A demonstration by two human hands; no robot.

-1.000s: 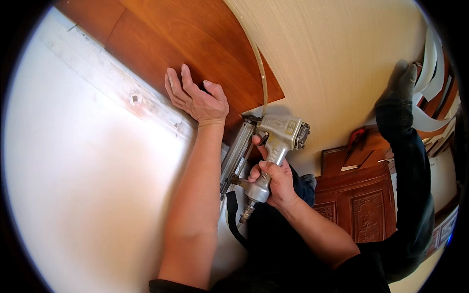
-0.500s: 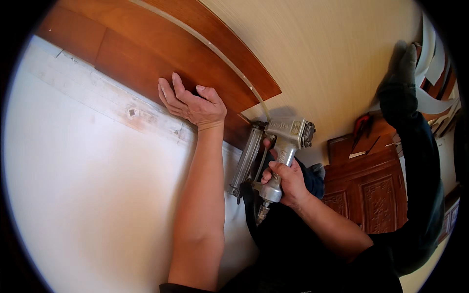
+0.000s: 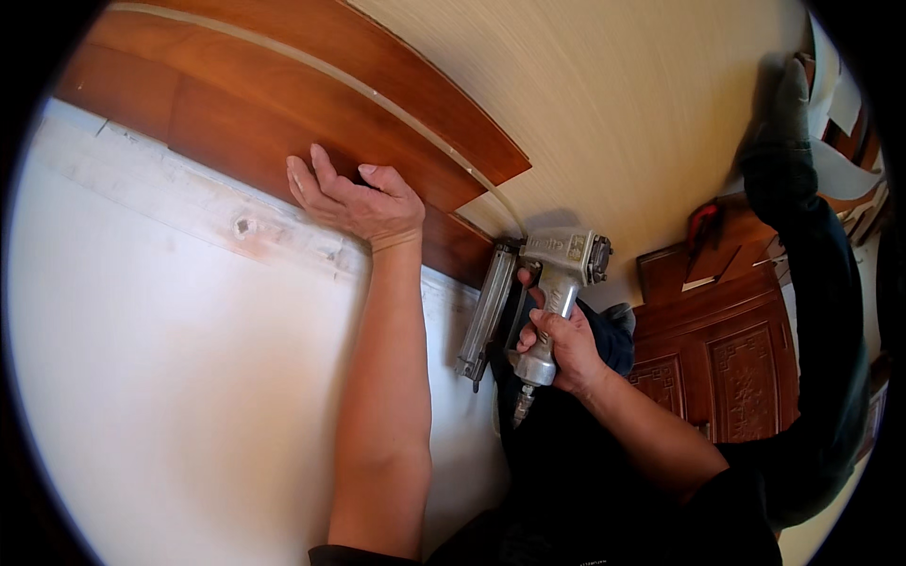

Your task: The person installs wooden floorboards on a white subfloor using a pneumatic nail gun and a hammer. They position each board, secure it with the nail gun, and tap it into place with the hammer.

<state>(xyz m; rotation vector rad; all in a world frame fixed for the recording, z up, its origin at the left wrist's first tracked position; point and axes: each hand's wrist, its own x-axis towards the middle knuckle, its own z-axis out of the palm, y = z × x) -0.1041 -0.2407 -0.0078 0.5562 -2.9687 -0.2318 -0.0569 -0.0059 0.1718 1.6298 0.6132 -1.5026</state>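
My left hand (image 3: 354, 203) lies open, fingers apart and slightly bent, on reddish-brown wooden boards (image 3: 226, 104) bordering a white wall surface (image 3: 170, 349). A scuffed pale band (image 3: 189, 198) runs along that border. To the right, my right hand (image 3: 566, 344) is closed round the handle of a silver pneumatic nail gun (image 3: 566, 253), with a long magazine on its left side and a fitting at the handle's base. The gun's head is near the lower-right end of the boards. A thin pale hose (image 3: 425, 132) runs across the boards toward it.
A light wood-grain surface (image 3: 623, 104) spreads beyond the boards. My legs (image 3: 802, 245) in dark trousers and grey socks are at right and behind the gun. Carved wooden panels (image 3: 708, 368), a red-and-black tool (image 3: 700, 224), board offcuts and white curved strips (image 3: 835, 160) lie at right.
The view has shifted, so the boards now lie flatter across the top. The nail gun and my right hand appear farther right, my left hand slightly farther left, still open on the boards.
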